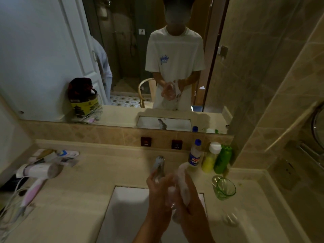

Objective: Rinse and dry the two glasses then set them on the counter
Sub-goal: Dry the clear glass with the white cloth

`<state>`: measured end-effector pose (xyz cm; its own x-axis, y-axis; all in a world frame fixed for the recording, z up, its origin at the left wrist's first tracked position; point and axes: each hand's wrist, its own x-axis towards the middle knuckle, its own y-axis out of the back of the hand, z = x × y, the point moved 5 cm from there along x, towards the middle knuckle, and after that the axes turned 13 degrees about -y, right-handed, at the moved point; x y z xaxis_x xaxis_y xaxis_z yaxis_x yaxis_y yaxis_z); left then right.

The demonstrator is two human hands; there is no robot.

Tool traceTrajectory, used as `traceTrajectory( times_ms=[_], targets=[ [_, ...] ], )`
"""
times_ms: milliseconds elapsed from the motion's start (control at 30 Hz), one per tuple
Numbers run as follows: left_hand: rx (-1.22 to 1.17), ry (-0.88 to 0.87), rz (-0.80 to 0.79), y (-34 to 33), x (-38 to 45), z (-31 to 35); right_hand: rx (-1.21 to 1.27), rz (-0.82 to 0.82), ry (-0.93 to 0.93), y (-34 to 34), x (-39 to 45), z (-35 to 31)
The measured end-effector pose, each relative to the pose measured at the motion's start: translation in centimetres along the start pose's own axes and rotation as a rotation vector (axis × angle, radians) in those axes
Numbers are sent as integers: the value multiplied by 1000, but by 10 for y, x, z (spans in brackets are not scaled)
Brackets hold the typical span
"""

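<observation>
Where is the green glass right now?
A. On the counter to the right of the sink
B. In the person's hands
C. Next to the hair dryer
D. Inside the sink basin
A: the green glass stands on the counter right of the sink, in front of the bottles.

Most of the clear glass [172, 199] hides between the left hand [160, 193] and the white cloth [183, 186], and it looks blurry. The cloth covers the right hand's [194, 206] fingers. Both arms run off the bottom edge. The hair dryer's cord [7, 213] leaves at lower left.
</observation>
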<state>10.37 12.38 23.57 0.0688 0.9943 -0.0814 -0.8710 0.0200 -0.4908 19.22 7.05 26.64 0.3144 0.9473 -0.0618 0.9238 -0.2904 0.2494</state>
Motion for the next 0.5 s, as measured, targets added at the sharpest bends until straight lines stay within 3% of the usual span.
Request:
traceTrajectory(
  times_ms=[67, 100, 200, 300, 500],
  targets=[
    [-6, 8, 9, 1, 0, 5, -65, -3, 112, -8, -3, 0],
    [7, -10, -70, -1, 0, 9, -22, -2, 87, -8, -2, 1],
    [36, 19, -161, -9, -2, 14, 229, -58, -169, 5, 13, 0],
    [101, 20, -252, -13, -9, 14, 343, -259, -448, 11, 25, 2],
    [158, 179, -106, 11, -4, -4, 549, -204, -537, 10, 14, 21]
  ],
)
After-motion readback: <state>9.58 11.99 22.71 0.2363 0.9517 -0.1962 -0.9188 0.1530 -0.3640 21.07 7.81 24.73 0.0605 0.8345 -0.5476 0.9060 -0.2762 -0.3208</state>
